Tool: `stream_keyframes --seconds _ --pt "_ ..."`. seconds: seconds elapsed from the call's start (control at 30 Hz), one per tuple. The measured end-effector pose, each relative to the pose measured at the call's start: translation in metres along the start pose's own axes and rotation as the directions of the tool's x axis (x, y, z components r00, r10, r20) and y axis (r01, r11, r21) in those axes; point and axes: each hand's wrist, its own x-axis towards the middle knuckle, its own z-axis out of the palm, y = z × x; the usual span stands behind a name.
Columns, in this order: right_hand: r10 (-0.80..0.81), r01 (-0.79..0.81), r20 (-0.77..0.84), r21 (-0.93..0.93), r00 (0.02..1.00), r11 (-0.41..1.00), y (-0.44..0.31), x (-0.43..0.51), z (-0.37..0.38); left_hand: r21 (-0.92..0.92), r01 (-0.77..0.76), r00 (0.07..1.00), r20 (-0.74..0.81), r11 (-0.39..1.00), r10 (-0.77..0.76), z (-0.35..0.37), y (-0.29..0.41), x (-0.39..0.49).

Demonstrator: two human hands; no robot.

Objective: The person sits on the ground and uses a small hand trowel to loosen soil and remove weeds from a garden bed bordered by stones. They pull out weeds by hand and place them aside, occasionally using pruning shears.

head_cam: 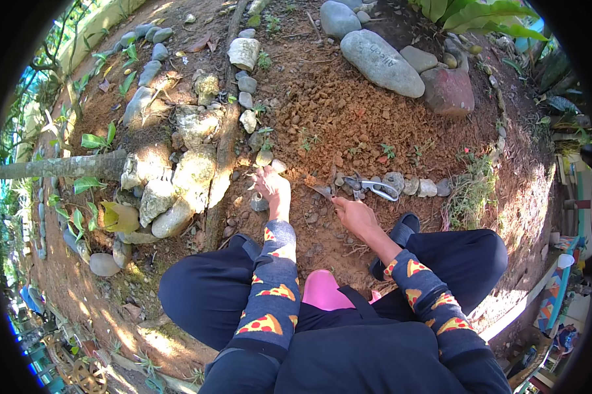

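Note:
My left hand (273, 191) is on the soil by a few small stones, a pale one (278, 166) just beyond its fingers and a grey one (259, 202) beneath it; whether it grips anything is hidden. My right hand (356, 216) is closed around the handle of a small hand trowel, whose blade (320, 189) points to the upper left, low over the reddish soil. Just beyond the right hand, scissors with grey-white handles (382, 189) lie against a row of small stones (427, 187).
Loose brown soil (345, 118) is heaped beyond the stone row, with large river stones (382, 63) behind it, one bearing writing. A tree root (224, 133) and pale rocks (193, 172) lie at left. A pink seat (320, 289) is beneath me.

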Motion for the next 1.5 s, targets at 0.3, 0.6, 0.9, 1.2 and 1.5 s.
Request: stream_keyframes --seconds 0.3,0.6,0.9,1.2,1.5 --pt "0.054 -0.035 -0.038 0.402 0.998 0.915 0.026 -0.001 0.062 0.086 -0.239 0.955 0.202 0.967 0.218 0.027 0.002 -0.010" --pt "0.298 -0.210 0.175 0.974 0.938 0.087 0.019 0.013 0.013 0.149 -0.331 0.920 0.268 0.932 0.284 0.022 -0.011 -0.009" --pt "-0.128 0.111 -0.123 -0.137 0.984 0.984 0.003 0.025 -0.088 0.117 -0.239 0.930 0.314 0.964 0.193 0.016 0.000 -0.011" --pt "-0.408 0.193 -0.174 -0.673 0.896 0.714 -0.036 0.042 0.013 0.094 -0.193 0.934 0.323 0.977 0.154 0.017 -0.001 -0.010" --pt "0.068 -0.051 -0.036 0.341 0.997 0.939 0.023 0.032 -0.027 0.092 -0.238 0.937 0.283 0.967 0.203 0.022 -0.004 -0.013"
